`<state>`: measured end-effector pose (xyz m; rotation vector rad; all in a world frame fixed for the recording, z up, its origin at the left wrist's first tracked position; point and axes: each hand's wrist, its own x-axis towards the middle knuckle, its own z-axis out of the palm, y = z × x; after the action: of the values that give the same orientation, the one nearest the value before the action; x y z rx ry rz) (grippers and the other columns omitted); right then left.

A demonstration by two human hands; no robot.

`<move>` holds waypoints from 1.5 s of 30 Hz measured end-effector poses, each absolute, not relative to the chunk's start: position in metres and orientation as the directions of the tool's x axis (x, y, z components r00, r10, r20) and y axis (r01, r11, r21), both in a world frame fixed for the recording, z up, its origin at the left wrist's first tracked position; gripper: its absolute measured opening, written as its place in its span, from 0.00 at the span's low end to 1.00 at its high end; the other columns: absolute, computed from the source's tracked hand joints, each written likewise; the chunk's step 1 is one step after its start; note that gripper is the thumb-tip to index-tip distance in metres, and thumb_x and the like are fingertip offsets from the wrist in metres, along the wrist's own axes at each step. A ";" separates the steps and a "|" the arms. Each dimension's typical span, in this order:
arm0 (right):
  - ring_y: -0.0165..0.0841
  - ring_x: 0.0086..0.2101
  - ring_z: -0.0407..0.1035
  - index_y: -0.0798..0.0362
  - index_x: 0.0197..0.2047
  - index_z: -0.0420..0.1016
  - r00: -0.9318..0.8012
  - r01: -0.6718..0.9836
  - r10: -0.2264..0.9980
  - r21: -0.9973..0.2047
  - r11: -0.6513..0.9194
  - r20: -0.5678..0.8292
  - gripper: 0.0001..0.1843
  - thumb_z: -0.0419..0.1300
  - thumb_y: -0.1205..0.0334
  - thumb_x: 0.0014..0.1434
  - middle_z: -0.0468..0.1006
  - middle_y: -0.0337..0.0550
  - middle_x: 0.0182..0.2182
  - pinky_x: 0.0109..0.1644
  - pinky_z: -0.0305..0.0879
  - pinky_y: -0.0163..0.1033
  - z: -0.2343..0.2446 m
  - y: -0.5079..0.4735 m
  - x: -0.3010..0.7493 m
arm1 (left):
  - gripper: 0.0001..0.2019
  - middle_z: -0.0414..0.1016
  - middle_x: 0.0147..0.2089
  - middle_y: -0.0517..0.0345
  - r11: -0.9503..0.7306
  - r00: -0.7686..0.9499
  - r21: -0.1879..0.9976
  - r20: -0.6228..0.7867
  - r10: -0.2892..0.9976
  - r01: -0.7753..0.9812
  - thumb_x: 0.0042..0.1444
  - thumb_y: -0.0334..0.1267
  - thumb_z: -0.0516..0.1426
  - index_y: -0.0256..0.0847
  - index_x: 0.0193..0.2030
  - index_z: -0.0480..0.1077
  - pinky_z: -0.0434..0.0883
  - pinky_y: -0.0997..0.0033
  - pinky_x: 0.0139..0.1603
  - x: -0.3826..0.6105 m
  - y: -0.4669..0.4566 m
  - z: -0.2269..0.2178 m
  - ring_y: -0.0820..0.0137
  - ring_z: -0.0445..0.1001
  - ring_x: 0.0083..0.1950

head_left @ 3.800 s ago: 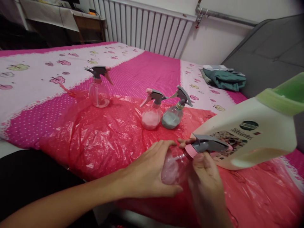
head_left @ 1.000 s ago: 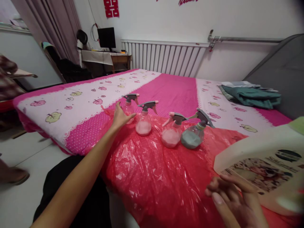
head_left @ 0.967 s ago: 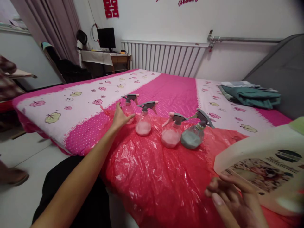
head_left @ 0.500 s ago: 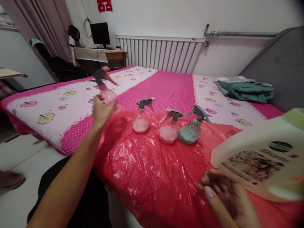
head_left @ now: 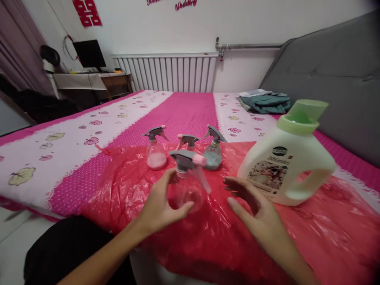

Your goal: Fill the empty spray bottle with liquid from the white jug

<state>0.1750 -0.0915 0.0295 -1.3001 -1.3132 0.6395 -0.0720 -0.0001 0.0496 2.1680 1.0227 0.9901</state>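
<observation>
My left hand [head_left: 162, 202] is closed round the left side of a see-through spray bottle [head_left: 190, 184] with a dark grey and pink trigger head. Open, with fingers curved and apart, my right hand [head_left: 257, 208] is to the right of that bottle, not touching it. Behind are a spray bottle with pink contents [head_left: 156, 157], another spray bottle [head_left: 189, 141] mostly hidden by the held one, and a spray bottle with grey-green contents [head_left: 213, 157]. A cream detergent jug [head_left: 287, 158] with a green cap stands beyond my right hand.
Red plastic sheeting [head_left: 118, 180] covers the near part of a bed with a pink patterned bedspread [head_left: 190, 107]. Folded clothes [head_left: 264, 103] lie near the grey headboard [head_left: 323, 67]. A radiator [head_left: 166, 73] and a desk with a monitor [head_left: 89, 54] stand beyond.
My left hand has brought the spray bottle from the far left to the middle front. The view has turned right, showing the whole jug. My right hand stays open.
</observation>
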 end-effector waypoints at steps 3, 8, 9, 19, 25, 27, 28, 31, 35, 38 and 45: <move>0.41 0.63 0.64 0.58 0.70 0.68 0.154 0.343 0.941 -0.910 0.235 0.301 0.38 0.65 0.39 0.69 0.66 0.56 0.63 0.72 0.64 0.56 0.015 -0.083 0.173 | 0.37 0.73 0.72 0.44 -0.497 0.564 0.783 0.233 0.792 0.375 0.59 0.54 0.69 0.53 0.71 0.62 0.70 0.34 0.72 -0.056 0.008 0.033 0.40 0.73 0.71; 0.44 0.66 0.59 0.58 0.71 0.66 0.077 0.365 0.959 -0.903 0.228 0.274 0.39 0.65 0.39 0.70 0.62 0.57 0.64 0.74 0.61 0.59 -0.007 -0.070 0.169 | 0.36 0.60 0.82 0.46 -0.505 0.717 0.801 0.143 0.682 0.321 0.70 0.51 0.62 0.51 0.80 0.54 0.58 0.36 0.81 -0.054 0.015 0.024 0.46 0.60 0.81; 0.43 0.64 0.61 0.59 0.69 0.67 0.069 0.367 0.962 -0.903 0.223 0.265 0.37 0.65 0.39 0.70 0.64 0.57 0.63 0.73 0.64 0.57 -0.011 -0.069 0.167 | 0.35 0.56 0.83 0.48 -0.497 0.736 0.805 0.116 0.667 0.324 0.72 0.51 0.60 0.53 0.81 0.52 0.57 0.37 0.82 -0.057 0.014 0.023 0.48 0.58 0.82; 0.41 0.63 0.61 0.59 0.66 0.69 0.104 0.415 0.956 -0.886 0.208 0.274 0.30 0.62 0.43 0.73 0.64 0.55 0.61 0.71 0.66 0.54 -0.022 -0.064 0.137 | 0.30 0.64 0.80 0.53 -0.495 0.657 0.833 0.232 0.717 0.247 0.72 0.56 0.60 0.57 0.76 0.62 0.57 0.40 0.82 -0.048 0.016 0.067 0.49 0.60 0.81; 0.40 0.61 0.63 0.59 0.66 0.68 0.065 0.420 0.950 -0.872 0.252 0.306 0.30 0.60 0.43 0.74 0.65 0.55 0.60 0.69 0.68 0.52 -0.025 -0.062 0.137 | 0.47 0.68 0.77 0.44 -0.287 0.754 0.958 0.177 0.633 0.016 0.65 0.48 0.68 0.56 0.83 0.47 0.69 0.41 0.74 -0.019 0.023 0.063 0.46 0.68 0.76; 0.40 0.61 0.63 0.59 0.67 0.68 0.055 0.424 0.946 -0.865 0.266 0.318 0.30 0.60 0.43 0.75 0.65 0.55 0.60 0.69 0.68 0.52 -0.025 -0.062 0.136 | 0.48 0.69 0.77 0.45 -0.274 0.758 0.962 0.180 0.627 -0.002 0.66 0.51 0.68 0.57 0.83 0.44 0.67 0.40 0.76 -0.019 0.024 0.056 0.46 0.64 0.79; 0.40 0.61 0.63 0.59 0.67 0.68 0.054 0.429 0.945 -0.862 0.271 0.323 0.30 0.60 0.43 0.75 0.65 0.55 0.60 0.69 0.67 0.53 -0.025 -0.062 0.134 | 0.45 0.69 0.76 0.46 -0.281 0.771 0.960 0.179 0.611 0.000 0.67 0.53 0.66 0.57 0.83 0.48 0.65 0.39 0.77 -0.020 0.025 0.054 0.46 0.63 0.80; 0.41 0.63 0.61 0.58 0.69 0.66 0.051 0.447 0.943 -0.852 0.272 0.328 0.31 0.59 0.43 0.75 0.63 0.56 0.62 0.71 0.66 0.54 -0.026 -0.063 0.130 | 0.31 0.68 0.77 0.50 -0.375 0.834 0.925 0.163 0.527 0.056 0.72 0.59 0.59 0.57 0.77 0.62 0.57 0.40 0.81 -0.028 0.028 0.054 0.49 0.59 0.81; 0.42 0.64 0.60 0.58 0.68 0.67 0.023 0.490 0.950 -0.832 0.260 0.310 0.31 0.60 0.43 0.74 0.63 0.56 0.62 0.72 0.64 0.56 -0.027 -0.065 0.128 | 0.25 0.62 0.80 0.54 -0.500 0.844 0.854 0.161 0.512 0.141 0.75 0.60 0.52 0.58 0.72 0.69 0.54 0.41 0.82 -0.035 0.024 0.053 0.50 0.55 0.83; 0.42 0.64 0.60 0.58 0.68 0.67 0.011 0.518 0.954 -0.818 0.250 0.298 0.32 0.60 0.42 0.74 0.63 0.56 0.62 0.72 0.63 0.56 -0.030 -0.065 0.131 | 0.22 0.60 0.82 0.55 -0.526 0.754 0.820 0.193 0.627 0.227 0.76 0.55 0.52 0.58 0.71 0.71 0.54 0.38 0.81 -0.030 0.014 0.046 0.48 0.51 0.83; 0.43 0.65 0.59 0.58 0.69 0.67 0.072 0.545 0.962 -0.818 0.184 0.265 0.32 0.59 0.41 0.74 0.62 0.56 0.63 0.73 0.63 0.56 -0.039 -0.066 0.135 | 0.20 0.67 0.78 0.53 -0.591 0.644 0.733 0.278 0.713 0.338 0.75 0.41 0.51 0.53 0.69 0.71 0.39 0.35 0.83 -0.009 -0.002 0.037 0.52 0.46 0.85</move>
<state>0.1345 -0.0656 -0.0389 -1.4743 -1.5879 0.6009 -0.0087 -0.0024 0.0370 2.2116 0.8139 0.7467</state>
